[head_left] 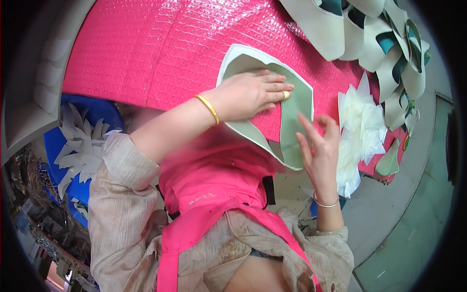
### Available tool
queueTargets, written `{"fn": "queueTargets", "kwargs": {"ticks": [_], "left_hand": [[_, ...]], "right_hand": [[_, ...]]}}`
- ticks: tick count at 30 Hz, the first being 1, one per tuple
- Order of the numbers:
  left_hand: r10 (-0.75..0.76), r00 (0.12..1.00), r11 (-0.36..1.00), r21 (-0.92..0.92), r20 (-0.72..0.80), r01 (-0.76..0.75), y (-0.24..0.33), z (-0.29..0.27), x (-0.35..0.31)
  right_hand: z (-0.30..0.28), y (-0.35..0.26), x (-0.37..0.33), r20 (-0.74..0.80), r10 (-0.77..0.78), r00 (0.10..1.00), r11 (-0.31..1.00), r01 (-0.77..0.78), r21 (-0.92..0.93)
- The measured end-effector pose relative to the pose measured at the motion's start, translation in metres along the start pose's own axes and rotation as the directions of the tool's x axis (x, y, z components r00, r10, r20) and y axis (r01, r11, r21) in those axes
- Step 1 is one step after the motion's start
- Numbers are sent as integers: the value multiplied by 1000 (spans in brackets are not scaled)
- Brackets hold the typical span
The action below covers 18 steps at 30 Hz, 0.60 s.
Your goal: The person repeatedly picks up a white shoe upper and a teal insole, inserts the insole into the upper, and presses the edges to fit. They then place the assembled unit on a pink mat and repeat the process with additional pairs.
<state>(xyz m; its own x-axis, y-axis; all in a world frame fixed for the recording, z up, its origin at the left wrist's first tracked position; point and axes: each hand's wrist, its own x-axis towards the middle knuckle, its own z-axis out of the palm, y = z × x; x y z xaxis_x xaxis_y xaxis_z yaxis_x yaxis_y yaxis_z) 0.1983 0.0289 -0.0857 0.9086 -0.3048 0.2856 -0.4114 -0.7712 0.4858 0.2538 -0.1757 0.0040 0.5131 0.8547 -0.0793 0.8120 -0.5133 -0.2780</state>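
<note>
A curved, pale green shoe upper [293, 131] with a white edge lies at the near edge of the pink-covered table [160, 53], its lower tip hanging over. My left hand [250, 95] lies flat across its upper part, with fingers stretched to the right and a yellow band on one finger. To the right, my right hand [320, 146] is raised by the piece's right edge. Its fingers are apart and slightly blurred, and nothing shows between them. Whether its fingertips touch the piece, I cannot tell.
Several pale shoe uppers [377, 44] with teal linings are heaped at the far right. Thin white sheets [360, 126] lie beside my right hand, near a loose green piece [388, 161]. At the left, a blue tub [108, 108] holds white cut scraps [85, 146].
</note>
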Motion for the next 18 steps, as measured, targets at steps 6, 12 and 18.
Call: {"fn": "queueTargets", "kwargs": {"ticks": [6,12,18], "left_hand": [[-249,960,966,31,-131,255,-9,-4,-12],[-257,944,896,315,-206,312,-28,-15,-4],[-351,920,910,-166,175,379,-24,-59,-60]], "right_hand": [[41,25,47,201,-154,968,985,165,-44],[51,37,88,78,-94,993,995,97,-34],[-13,-31,25,140,-217,966,957,182,227]]}}
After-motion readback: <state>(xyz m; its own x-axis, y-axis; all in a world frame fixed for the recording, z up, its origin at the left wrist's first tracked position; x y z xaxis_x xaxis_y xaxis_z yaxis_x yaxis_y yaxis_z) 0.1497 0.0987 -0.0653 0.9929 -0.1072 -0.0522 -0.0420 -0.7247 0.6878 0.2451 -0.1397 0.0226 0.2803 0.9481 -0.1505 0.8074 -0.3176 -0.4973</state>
